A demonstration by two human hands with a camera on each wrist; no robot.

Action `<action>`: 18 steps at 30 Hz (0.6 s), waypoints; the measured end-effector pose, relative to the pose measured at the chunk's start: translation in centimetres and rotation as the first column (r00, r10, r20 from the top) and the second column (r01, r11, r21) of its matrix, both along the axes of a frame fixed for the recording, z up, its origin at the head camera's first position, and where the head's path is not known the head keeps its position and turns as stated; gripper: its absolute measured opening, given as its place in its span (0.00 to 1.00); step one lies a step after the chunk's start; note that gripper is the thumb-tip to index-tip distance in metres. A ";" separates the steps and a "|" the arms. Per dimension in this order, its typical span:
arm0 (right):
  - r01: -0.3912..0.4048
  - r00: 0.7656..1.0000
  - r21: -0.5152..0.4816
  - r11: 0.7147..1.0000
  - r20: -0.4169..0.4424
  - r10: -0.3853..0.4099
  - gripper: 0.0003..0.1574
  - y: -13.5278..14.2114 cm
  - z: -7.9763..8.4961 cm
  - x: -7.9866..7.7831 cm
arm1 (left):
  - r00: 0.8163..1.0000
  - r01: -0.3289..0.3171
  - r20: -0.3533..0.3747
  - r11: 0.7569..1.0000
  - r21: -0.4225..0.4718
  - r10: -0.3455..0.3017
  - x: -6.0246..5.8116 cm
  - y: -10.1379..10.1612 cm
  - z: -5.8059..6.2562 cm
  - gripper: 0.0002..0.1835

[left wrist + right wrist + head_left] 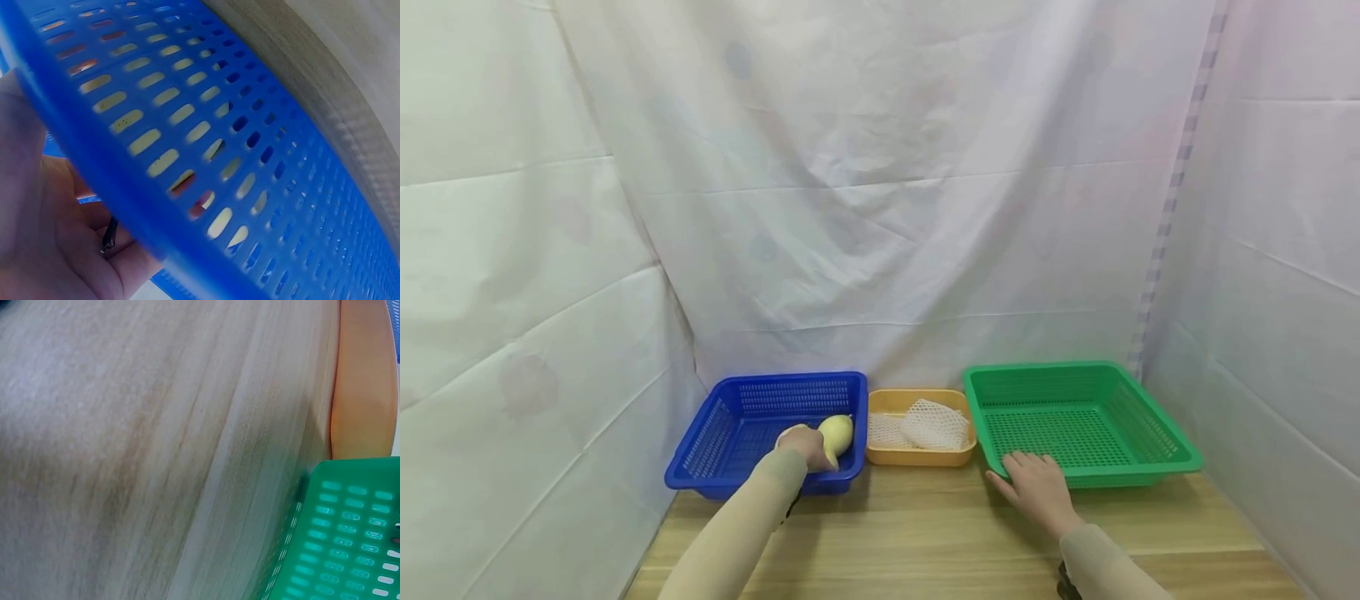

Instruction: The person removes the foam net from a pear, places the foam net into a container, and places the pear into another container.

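Observation:
Inside the blue basket (pixel 700 482), at its right front, my left hand (pixel 805 446) reaches down over the near rim and grips a yellow fruit, mostly covered by the hand. A dark stem-like tip (pixel 109 235) shows between the fingers in the left wrist view, where the slotted wall hides much of the fruit. Right beside this hand lies a rounded yellow pear-like fruit (pixel 837 435). My right hand (pixel 1037 487) rests on the near left rim of the green basket (pixel 1157 473), fingers extended and thumb out to the left.
Between the baskets stands a small orange-yellow tray (pixel 917 457) holding white foam netting (pixel 934 425). All three containers sit on a wooden tabletop (pixel 917 533). White cloth (pixel 880 250) hangs behind and along both sides.

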State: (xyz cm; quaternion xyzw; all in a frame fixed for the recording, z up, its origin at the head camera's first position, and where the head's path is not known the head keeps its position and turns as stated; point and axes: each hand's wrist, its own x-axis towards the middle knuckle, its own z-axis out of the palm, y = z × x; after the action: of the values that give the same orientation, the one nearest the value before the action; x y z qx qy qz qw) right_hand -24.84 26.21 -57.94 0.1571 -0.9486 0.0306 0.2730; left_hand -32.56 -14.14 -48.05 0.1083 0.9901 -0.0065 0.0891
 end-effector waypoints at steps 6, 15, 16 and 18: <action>-0.010 1.000 -0.013 1.000 -0.011 0.010 0.20 -0.1 -0.4 -0.1 | 1.000 0.000 0.008 0.999 0.040 0.000 -0.3 -0.5 -1.1 0.18; 0.003 1.000 -0.012 1.000 0.016 -0.003 0.20 0.0 -0.1 -0.2 | 1.000 0.012 -0.020 0.996 0.091 -0.010 -1.0 -0.7 -2.0 0.20; 0.006 1.000 -0.011 1.000 0.023 -0.006 0.20 0.1 -0.1 -0.2 | 1.000 0.012 -0.021 0.995 0.102 -0.010 -1.0 -0.7 -1.9 0.21; 0.007 1.000 -0.021 1.000 0.026 -0.006 0.20 0.2 0.0 -0.3 | 0.999 0.015 -0.033 0.992 0.123 -0.011 -1.1 -0.6 -1.8 0.21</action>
State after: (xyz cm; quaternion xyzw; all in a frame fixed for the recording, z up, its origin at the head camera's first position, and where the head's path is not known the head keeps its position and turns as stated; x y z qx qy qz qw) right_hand -25.17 26.43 -57.90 0.1508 -0.9523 0.0416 0.2622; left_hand -33.66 -14.76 -49.82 0.1197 0.9892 0.0521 0.0660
